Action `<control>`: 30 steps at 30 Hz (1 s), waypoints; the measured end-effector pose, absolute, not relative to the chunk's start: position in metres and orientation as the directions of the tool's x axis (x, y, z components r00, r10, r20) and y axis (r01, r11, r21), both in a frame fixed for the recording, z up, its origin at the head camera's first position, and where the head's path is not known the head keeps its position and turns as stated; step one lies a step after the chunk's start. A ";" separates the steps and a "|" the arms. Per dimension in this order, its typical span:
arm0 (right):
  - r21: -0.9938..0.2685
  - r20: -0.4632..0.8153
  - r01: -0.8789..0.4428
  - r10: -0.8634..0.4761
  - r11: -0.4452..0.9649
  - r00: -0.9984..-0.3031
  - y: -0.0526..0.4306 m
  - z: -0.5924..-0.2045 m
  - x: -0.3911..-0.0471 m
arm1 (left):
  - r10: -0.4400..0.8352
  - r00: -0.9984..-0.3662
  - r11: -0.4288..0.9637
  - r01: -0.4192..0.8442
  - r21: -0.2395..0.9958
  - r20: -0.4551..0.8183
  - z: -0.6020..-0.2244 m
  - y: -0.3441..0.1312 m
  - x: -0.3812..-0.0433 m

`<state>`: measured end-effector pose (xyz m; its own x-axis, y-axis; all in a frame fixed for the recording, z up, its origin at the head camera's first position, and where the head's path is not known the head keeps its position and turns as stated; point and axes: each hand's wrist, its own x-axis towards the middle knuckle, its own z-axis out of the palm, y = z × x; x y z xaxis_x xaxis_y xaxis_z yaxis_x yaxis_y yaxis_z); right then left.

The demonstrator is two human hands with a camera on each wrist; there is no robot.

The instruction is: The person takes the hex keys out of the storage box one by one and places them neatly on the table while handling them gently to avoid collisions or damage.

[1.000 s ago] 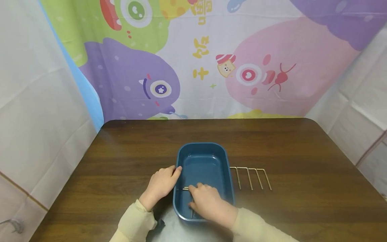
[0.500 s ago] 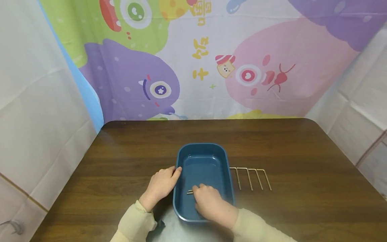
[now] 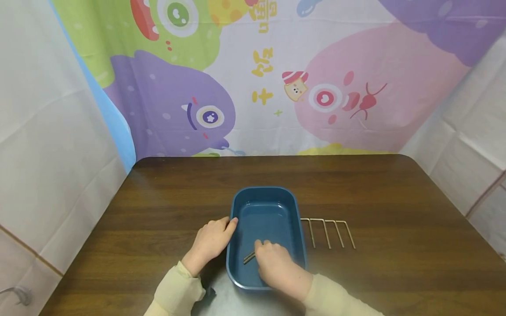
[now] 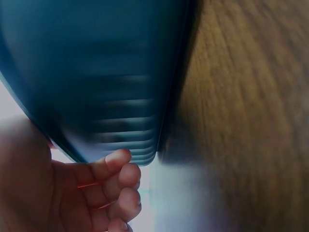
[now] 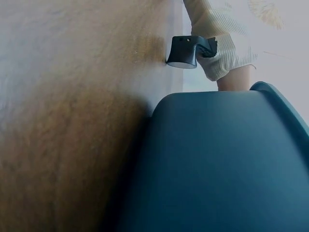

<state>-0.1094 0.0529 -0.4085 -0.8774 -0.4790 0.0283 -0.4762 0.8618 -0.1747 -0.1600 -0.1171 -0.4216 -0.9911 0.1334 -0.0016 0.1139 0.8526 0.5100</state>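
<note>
A deep blue rectangular container (image 3: 265, 219) stands on the table in the head view. My left hand (image 3: 211, 239) holds its left wall, thumb over the rim and fingers outside. The left wrist view shows that hand's fingers (image 4: 128, 175) against the ribbed outer wall. Inside the container, my right hand (image 3: 274, 265) pinches L-shaped hex keys (image 3: 249, 257). Two brass-coloured ends stick out to the left of its fingers; the rest is hidden by the hand. The right wrist view shows the container's outer wall (image 5: 217, 164), not the right hand.
Several brass-coloured hex keys (image 3: 326, 232) lie in a row on the brown wooden table (image 3: 395, 210), just right of the container. Behind the table hangs a cartoon-printed cloth (image 3: 261, 109). A black wrist camera (image 5: 183, 52) sits by the left sleeve (image 5: 227, 53).
My right hand has shifted slightly right inside the container. The hex key ends have turned from level to slanting down to the left. My left hand has stayed in place.
</note>
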 end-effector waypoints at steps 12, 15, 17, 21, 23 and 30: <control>-0.192 -0.011 -0.451 -0.461 0.872 -0.887 0.054 -0.405 -0.108 | 0.130 -0.991 0.850 0.106 0.515 -0.011 -0.422 -0.117 -0.160; -0.197 -0.023 -0.447 -0.460 0.873 -0.888 0.056 -0.404 -0.108 | 0.129 -0.992 0.851 0.105 0.515 -0.013 -0.422 -0.117 -0.160; -0.203 -0.031 -0.447 -0.462 0.871 -0.887 0.058 -0.402 -0.109 | 0.129 -0.992 0.853 0.107 0.510 -0.008 -0.422 -0.117 -0.160; -0.215 0.006 -0.454 -0.464 0.864 -0.886 0.063 -0.398 -0.109 | 0.130 -0.991 0.854 0.110 0.509 -0.004 -0.422 -0.117 -0.160; -0.222 0.049 -0.461 -0.463 0.859 -0.885 0.065 -0.396 -0.109 | 0.131 -0.991 0.853 0.109 0.510 -0.006 -0.422 -0.117 -0.160; -0.248 0.176 -0.476 -0.444 0.844 -0.879 0.074 -0.390 -0.110 | 0.132 -0.991 0.849 0.109 0.517 -0.007 -0.421 -0.117 -0.160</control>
<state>-0.1095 0.0737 -0.3903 -0.8787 -0.4437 0.1762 -0.4758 0.8440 -0.2475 -0.1596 -0.1166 -0.4209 -0.9913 0.1316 -0.0074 0.1089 0.8491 0.5169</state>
